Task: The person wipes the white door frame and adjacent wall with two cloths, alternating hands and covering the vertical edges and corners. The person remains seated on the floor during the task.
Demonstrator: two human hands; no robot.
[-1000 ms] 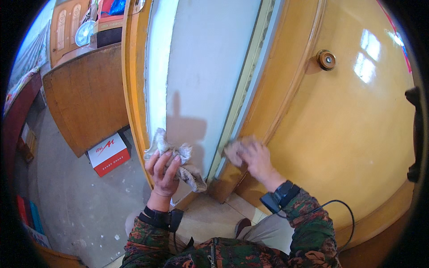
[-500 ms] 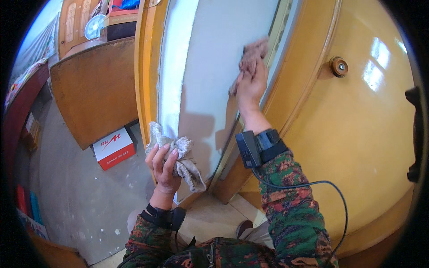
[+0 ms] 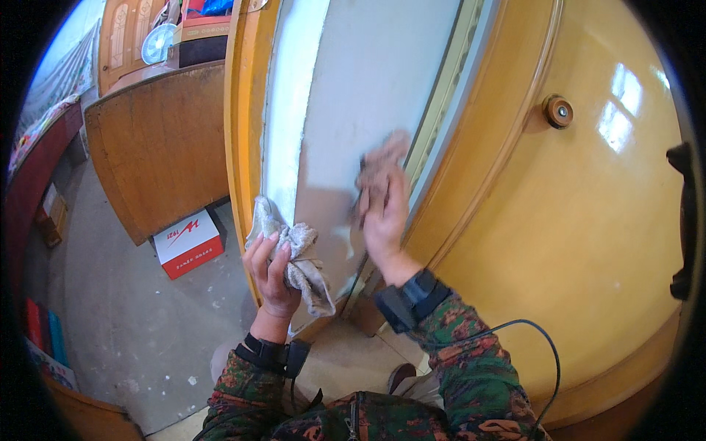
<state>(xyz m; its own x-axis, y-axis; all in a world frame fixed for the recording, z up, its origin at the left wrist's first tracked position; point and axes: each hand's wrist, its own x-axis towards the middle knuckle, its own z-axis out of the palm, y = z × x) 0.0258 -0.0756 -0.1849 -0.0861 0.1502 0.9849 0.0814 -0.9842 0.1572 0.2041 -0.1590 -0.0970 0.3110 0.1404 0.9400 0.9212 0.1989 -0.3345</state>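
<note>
My left hand (image 3: 271, 275) is closed around a crumpled grey-white cloth (image 3: 300, 253) near the lower corner of a narrow white wall (image 3: 360, 81); loose folds hang to the right of the fingers. Against the flat face of that wall, my right hand (image 3: 386, 220) presses a brownish-pink cloth (image 3: 382, 163). The cloth and fingertips are slightly blurred. Both wrists wear black strapped devices, and a dark cable loops from the right one. Whether the left cloth touches the wall edge I cannot tell.
A yellow wooden door (image 3: 588, 220) with a round knob (image 3: 557, 111) stands right. An orange door frame (image 3: 243, 110) borders the wall's left. Beyond it are a brown wooden panel (image 3: 162, 140), a red-and-white box (image 3: 189, 245) on the grey floor (image 3: 140, 331), and a white fan (image 3: 158, 44).
My right hand has slid down the wall and slightly left with the brownish-pink cloth. The left hand and its cloth stay almost in place.
</note>
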